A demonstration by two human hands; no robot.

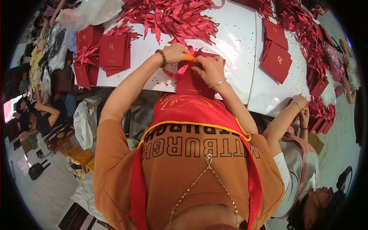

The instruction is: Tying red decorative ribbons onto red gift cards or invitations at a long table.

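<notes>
A dark red paper gift bag [191, 82] lies flat at the front edge of the white table, right before me. At its top edge, both my hands meet. My left hand [176, 53], with a beaded bracelet and an orange finger cover [188, 57], is closed in a pinch at the red ribbon [181, 71], which loops down over the bag's left side. My right hand [211, 69], wearing a bangle, has its thumb and fingers pinched at the same spot, on the ribbon by the bag's top. The exact fingertip contact is partly hidden.
A heap of red ribbons [168, 19] covers the table's far middle. Stacked red bags [113, 51] stand at left, and more red bags [276, 61] lie at right. Small red dots are scattered over the white table [237, 73]. A co-worker's arm [283, 119] reaches in at right.
</notes>
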